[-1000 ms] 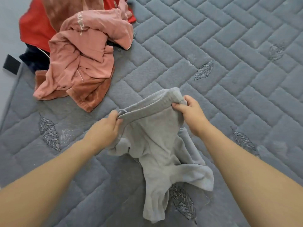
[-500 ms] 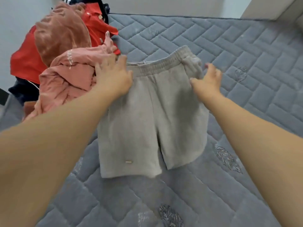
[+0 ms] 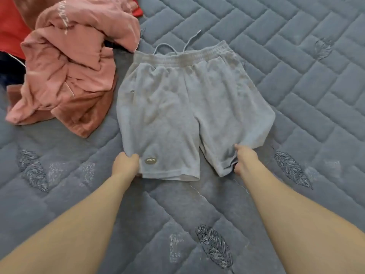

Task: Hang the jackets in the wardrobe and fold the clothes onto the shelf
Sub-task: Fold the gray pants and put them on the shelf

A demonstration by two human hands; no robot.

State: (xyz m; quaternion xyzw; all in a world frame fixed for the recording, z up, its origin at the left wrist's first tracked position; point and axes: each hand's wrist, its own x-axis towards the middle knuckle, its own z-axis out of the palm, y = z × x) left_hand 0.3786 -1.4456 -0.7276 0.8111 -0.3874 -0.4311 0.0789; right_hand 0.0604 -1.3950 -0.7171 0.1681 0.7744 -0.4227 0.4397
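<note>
Shorts, direction: the grey shorts [image 3: 183, 107] lie flat on the quilted grey bed cover [image 3: 296, 76], long axis running from the person outward, waistband [image 3: 185, 56] at the far end and both leg hems at the near end. The drawstring [image 3: 177, 46] trails out past the waistband onto the cover.

Shorts, detail: an oval label [image 3: 151, 160] sits near the hem of the leg on the left; the two legs splay slightly apart.

Left hand [image 3: 125, 165]: fingers curled, gripping the outer corner of that leg's hem, just beside the label.

Right hand [image 3: 245, 160]: pinches the outer hem corner of the other leg, thumb on top of the cloth.

Shorts relative to hands: the whole garment stretches away beyond the hands, which hold only its nearest edge, one at each side.

Neighbours: a crumpled pink garment [image 3: 75, 62] lies just left of the shorts, close to the waistband corner; a red garment [image 3: 9, 26] shows behind it at the picture's left edge.

Change: half a second ago the shorts hung in the air, held up by the waistband; now they are spread on the bed and the hands have shifted to the hems. A second ago they were still bunched.
</note>
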